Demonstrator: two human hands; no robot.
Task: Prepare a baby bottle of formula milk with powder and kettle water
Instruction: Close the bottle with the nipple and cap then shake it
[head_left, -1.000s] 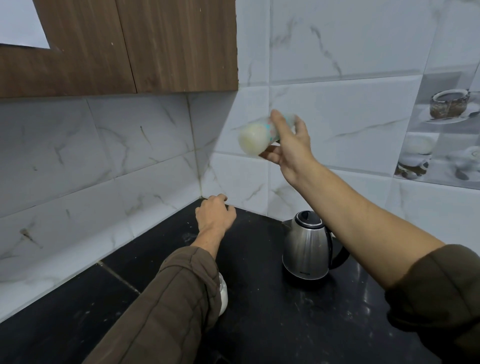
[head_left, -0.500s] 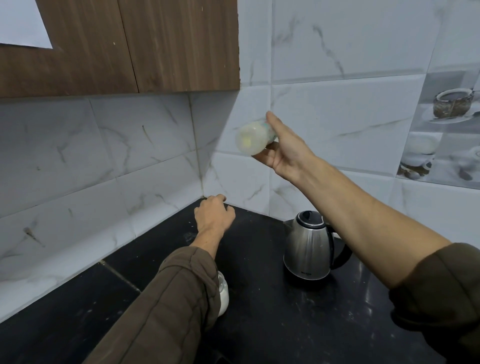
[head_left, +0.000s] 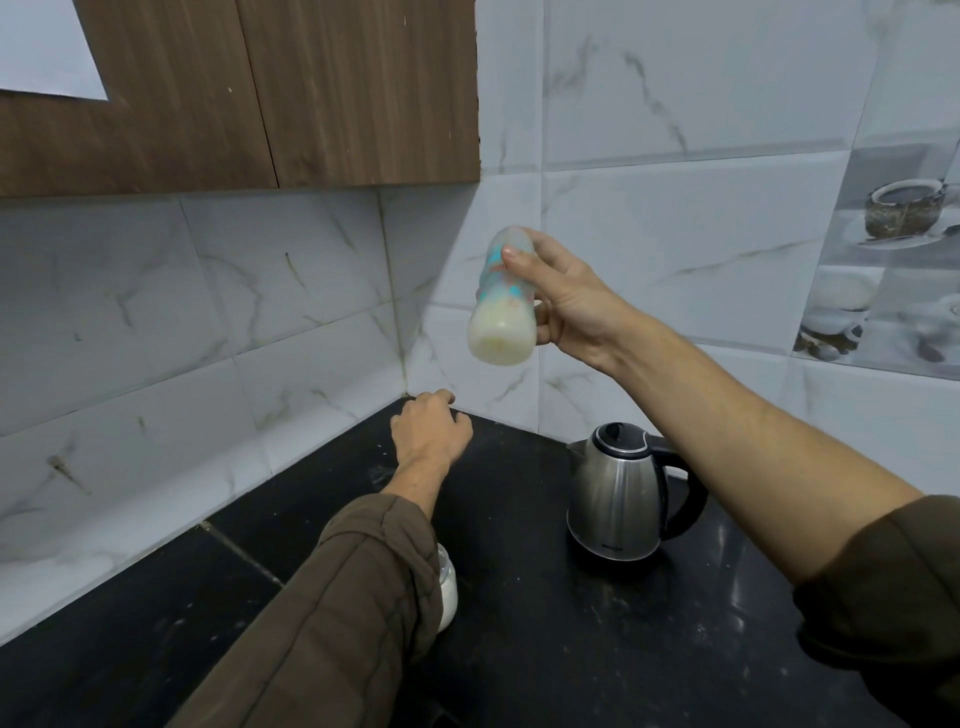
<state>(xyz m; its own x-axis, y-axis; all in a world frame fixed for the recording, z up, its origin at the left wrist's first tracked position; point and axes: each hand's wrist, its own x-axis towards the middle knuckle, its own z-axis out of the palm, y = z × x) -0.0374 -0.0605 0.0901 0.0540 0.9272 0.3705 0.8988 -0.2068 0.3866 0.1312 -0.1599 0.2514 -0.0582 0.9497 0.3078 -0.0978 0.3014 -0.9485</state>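
My right hand grips a baby bottle raised in front of the tiled wall. The bottle is roughly upright, its base toward me, with pale milk in the lower part and blue and red print on its side. Its top is blurred. A steel kettle with a black lid and handle stands on the black counter, below my right forearm. My left hand hangs over the counter's back corner, fingers loosely curled, holding nothing. A white jar peeks out from under my left sleeve.
Wooden wall cabinets hang above at the left. White marble-look tiles close off the counter at the left and back, meeting in a corner near my left hand.
The bottle swung from lying nearly sideways to roughly upright in my right hand, which dropped a little. My left hand stayed put.
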